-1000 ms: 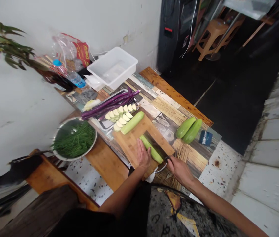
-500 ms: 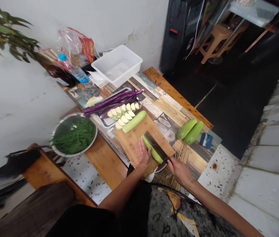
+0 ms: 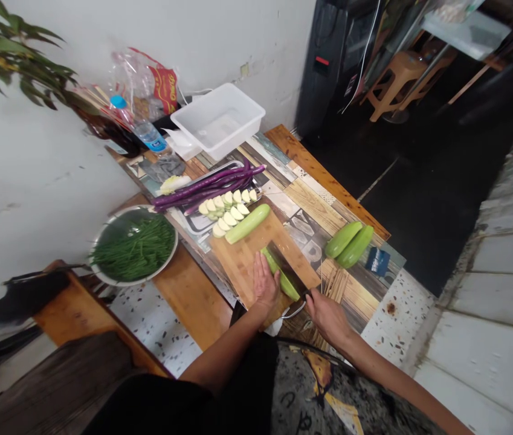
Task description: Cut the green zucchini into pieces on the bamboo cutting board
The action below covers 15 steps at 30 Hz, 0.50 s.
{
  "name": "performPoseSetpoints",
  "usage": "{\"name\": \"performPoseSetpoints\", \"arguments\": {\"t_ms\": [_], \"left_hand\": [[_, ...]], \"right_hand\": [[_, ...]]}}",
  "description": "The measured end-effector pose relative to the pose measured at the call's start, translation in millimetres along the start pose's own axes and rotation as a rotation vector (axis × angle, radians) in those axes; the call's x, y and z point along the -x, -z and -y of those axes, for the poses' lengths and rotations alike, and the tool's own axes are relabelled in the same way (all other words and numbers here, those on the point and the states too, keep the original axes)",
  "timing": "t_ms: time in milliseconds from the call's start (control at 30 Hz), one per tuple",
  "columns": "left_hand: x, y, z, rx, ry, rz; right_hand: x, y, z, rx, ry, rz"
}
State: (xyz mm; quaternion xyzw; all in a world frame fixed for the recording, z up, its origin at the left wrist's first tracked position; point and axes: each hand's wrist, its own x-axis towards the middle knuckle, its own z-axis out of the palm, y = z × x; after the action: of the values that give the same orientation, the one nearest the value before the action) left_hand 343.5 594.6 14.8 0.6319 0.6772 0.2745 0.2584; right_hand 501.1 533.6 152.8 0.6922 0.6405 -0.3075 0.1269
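In my right hand (image 3: pixel 327 314) is the handle of a dark-bladed cleaver (image 3: pixel 289 266). Its blade lies lengthwise along a pale green zucchini (image 3: pixel 288 286) on a wooden cutting board (image 3: pixel 242 266). My left hand (image 3: pixel 266 284) holds the zucchini from its left side, fingers straight and close together, thumb against it. How deep the blade sits is unclear. A peeled-looking zucchini piece (image 3: pixel 248 224) rests at the board's far end, beside rows of cut zucchini pieces (image 3: pixel 230 219). Two whole zucchinis (image 3: pixel 349 243) lie to the right on the table.
Long purple eggplants (image 3: pixel 211 186) lie across a metal tray (image 3: pixel 197 225) behind the board. A steel bowl (image 3: pixel 95 241) of green chives stands at left. Farther back are a white plastic tub (image 3: pixel 256 116) and a water bottle (image 3: pixel 151 136). A blue packet (image 3: pixel 377 261) lies at right.
The right hand and cleaver handle have shifted slightly left and toward me along the zucchini. The left hand stays nearly in place. The whole view has moved slightly.
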Motion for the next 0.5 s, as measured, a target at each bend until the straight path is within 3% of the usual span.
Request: {"name": "performPoseSetpoints", "arguments": {"t_ms": [233,500], "left_hand": [[-1.5,7.3,-4.6,0.015,0.018,0.068],[-1.8,2.9,-1.9,0.014,-0.003,0.099]], "right_hand": [[-3.9,6.3,1.8,0.03,-0.017,0.011],[-9.6,16.0,5.6,0.025,0.002,0.036]]}}
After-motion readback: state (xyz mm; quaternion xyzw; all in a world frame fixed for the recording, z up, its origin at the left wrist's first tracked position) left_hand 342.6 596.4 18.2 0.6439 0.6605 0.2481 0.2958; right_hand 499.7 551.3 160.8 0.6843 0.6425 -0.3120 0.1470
